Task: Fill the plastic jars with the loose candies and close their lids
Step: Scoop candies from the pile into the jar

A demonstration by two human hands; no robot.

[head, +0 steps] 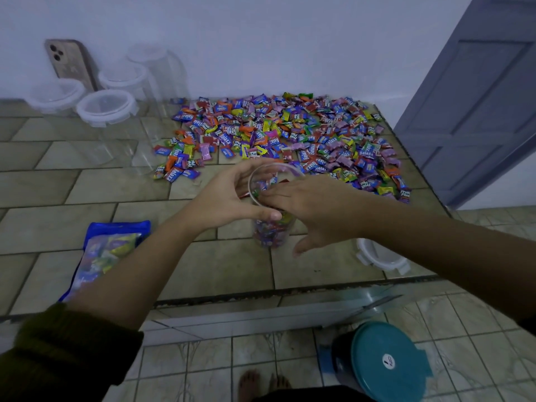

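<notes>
- Now the left hand (229, 198) holds the open jar (271, 216) from its left side: the thumb lies across the front wall and the fingers curve around the rim at the back.
- The right hand (307, 210) is over the mouth of the jar, palm down, with the fingers reaching over the rim; I cannot tell if it holds any candy or is loose.
- The jar stands upright on the tiled counter (87, 192), near the front edge, and it is filled with coloured candies in its lower part.
- A big heap of loose wrapped candies (284, 137) is spread on the counter behind the jar, up to the wall.
- A white lid (383, 258) lies flat on the counter to the right of the jar, partly hidden by the right forearm.
- Four closed clear jars (107, 108) with white lids stand at the far left by the wall, and a phone (69, 63) leans on the wall behind them.
- A blue candy bag (107, 250) lies on the counter at the front left, partly under the left forearm.
- On the floor below, a dark bucket with a teal lid (385, 361) stands beside bare feet.
</notes>
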